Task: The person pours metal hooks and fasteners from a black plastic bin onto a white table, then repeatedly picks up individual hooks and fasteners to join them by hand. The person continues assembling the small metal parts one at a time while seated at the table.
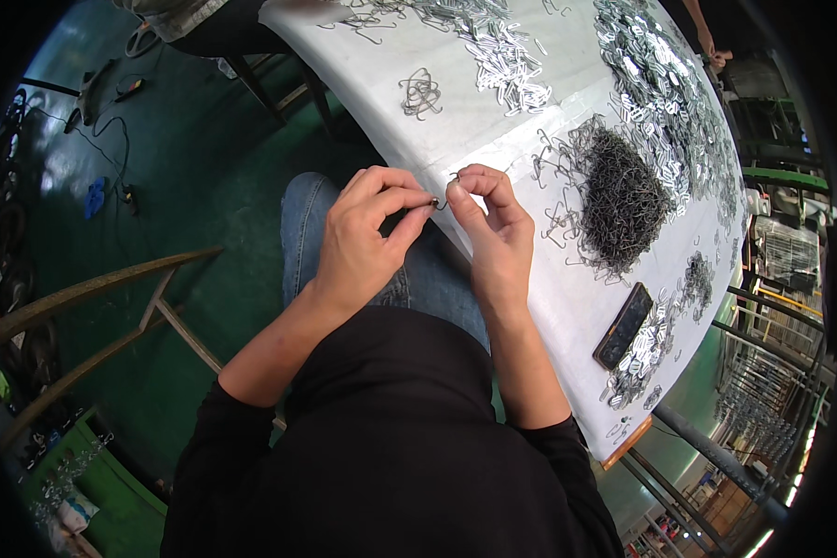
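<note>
My left hand (367, 232) and my right hand (493, 228) meet just off the near edge of a white-covered table (493, 121). Between their fingertips is a small bent wire hook (442, 197); the left pinches one end, the right thumb and forefinger pinch the other. To the right on the table lies a dark heap of wire hooks (623, 195), with loose ones scattered around it. Beyond it spreads a wide layer of shiny flat metal clips (660, 84).
A dark phone (623, 325) lies flat near the table's right end beside more clips. A small tangle of wire (420, 93) and another clip pile (507, 56) sit further back. Green floor, a metal frame (112, 288) and cables lie to my left; racks stand at right.
</note>
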{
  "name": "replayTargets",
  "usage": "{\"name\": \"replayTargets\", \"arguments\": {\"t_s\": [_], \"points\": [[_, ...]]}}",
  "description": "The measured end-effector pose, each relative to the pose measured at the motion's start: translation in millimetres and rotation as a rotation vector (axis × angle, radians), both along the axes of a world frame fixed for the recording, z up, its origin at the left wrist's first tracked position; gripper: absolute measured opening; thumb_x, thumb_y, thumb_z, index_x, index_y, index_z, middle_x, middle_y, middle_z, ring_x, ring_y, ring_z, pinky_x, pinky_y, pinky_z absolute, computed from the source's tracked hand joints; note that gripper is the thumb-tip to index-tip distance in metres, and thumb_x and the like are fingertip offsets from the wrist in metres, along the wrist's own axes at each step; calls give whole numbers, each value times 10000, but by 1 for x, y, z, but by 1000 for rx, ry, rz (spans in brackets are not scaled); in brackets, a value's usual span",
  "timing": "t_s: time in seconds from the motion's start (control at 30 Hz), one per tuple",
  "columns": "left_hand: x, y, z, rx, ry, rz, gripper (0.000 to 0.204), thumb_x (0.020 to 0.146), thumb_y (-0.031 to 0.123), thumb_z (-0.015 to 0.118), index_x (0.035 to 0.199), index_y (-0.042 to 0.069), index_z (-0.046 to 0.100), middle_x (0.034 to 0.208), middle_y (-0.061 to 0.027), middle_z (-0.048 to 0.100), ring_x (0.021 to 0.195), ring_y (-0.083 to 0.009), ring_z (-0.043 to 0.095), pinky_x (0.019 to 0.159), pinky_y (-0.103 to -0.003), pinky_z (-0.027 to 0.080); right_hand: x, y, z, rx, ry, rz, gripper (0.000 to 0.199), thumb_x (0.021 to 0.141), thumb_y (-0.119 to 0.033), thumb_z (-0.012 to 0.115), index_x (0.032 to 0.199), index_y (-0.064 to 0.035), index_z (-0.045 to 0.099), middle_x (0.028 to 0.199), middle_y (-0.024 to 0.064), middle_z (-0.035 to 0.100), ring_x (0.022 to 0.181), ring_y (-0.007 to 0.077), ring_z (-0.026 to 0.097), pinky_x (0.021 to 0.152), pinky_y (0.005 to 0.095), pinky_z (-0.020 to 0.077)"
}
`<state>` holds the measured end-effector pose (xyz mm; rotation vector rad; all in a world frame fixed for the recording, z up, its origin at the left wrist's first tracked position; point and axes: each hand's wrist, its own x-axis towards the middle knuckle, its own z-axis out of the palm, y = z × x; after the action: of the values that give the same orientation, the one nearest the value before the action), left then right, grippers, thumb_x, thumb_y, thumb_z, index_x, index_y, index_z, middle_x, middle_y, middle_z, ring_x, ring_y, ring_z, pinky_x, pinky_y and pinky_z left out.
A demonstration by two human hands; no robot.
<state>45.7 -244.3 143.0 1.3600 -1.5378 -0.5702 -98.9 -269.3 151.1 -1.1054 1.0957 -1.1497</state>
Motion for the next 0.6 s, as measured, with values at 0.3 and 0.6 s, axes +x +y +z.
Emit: {"name": "replayTargets", "arguments": {"t_s": [0.3, 0.6], "points": [[3, -13, -13, -83, 24, 0, 142, 762, 11, 694, 903, 24, 684, 949, -74, 643, 864, -259, 604, 756, -354, 491, 9, 13, -17, -342, 175, -179, 104, 824, -68, 688, 885, -26, 615, 1026, 91, 516, 909, 184, 517, 796, 289, 432], [-25, -193, -58, -180, -287, -98, 131, 828, 136, 661, 929, 59, 695, 941, -93, 664, 855, -270, 630, 753, -372, 495, -4, 14, -21, -361, 253, -173, 96, 805, -59, 702, 865, -29, 633, 984, 83, 527, 892, 194, 532, 784, 299, 443]]}}
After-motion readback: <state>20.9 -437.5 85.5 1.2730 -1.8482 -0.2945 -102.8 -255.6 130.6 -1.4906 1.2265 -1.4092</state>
